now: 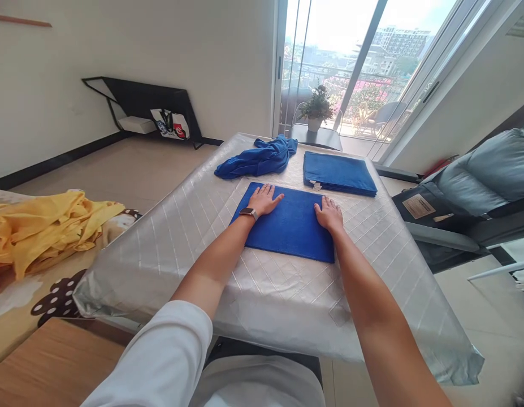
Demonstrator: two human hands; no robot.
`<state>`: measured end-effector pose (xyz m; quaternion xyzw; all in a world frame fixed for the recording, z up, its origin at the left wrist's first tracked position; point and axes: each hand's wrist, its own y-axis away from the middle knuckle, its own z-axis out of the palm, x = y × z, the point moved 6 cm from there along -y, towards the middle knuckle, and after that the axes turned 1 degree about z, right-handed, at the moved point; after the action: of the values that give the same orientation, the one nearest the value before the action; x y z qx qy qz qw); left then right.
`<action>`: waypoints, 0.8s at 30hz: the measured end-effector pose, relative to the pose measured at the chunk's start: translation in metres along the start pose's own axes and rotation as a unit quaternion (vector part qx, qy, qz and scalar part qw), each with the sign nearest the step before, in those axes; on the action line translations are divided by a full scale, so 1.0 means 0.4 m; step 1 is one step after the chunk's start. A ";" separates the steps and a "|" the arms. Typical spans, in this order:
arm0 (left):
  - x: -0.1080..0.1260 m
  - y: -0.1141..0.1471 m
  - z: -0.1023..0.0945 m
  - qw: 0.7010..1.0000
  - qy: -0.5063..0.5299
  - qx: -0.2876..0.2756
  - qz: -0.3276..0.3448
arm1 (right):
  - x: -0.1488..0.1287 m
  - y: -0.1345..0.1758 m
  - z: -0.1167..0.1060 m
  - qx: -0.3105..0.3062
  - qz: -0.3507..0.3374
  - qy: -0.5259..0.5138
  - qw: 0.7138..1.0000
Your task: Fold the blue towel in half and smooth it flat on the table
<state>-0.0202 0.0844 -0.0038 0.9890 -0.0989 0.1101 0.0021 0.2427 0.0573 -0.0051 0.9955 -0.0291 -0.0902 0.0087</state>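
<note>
A blue cloth (293, 229), folded into a flat rectangle, lies on the table in front of me. My left hand (264, 200) rests flat on its upper left part, fingers stretched out and thumb apart. On its upper right edge lies my right hand (329, 213), also flat with the fingers extended. Neither hand grips anything. Behind the right hand sits a neat stack of folded blue cloths (340, 171) with a white tag at its near left corner. A crumpled blue cloth (259, 158) lies loose beyond my left hand.
A silvery quilted cover (282, 285) drapes over the table. To the left, yellow cloths (45, 226) are heaped on a patterned bed, near a wooden surface (53, 362). A potted plant (316, 110) stands on a chair past the far edge. A grey padded chair (477, 181) is at right.
</note>
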 end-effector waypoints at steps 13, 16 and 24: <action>-0.118 0.027 -0.010 0.998 0.021 0.028 -0.050 | 0.001 -0.005 0.000 0.003 0.005 0.025 1.000; -0.116 0.030 -0.014 0.998 0.026 0.034 -0.050 | -0.009 0.000 -0.009 0.004 0.011 0.039 0.999; -0.103 0.051 -0.037 0.996 0.036 0.066 -0.046 | -0.036 0.101 -0.040 0.036 -0.015 0.063 0.997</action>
<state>-0.0670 0.0727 0.0013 0.9859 -0.0457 0.1514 -0.0547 0.2291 0.0180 0.0142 0.9991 -0.0171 -0.0266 -0.0265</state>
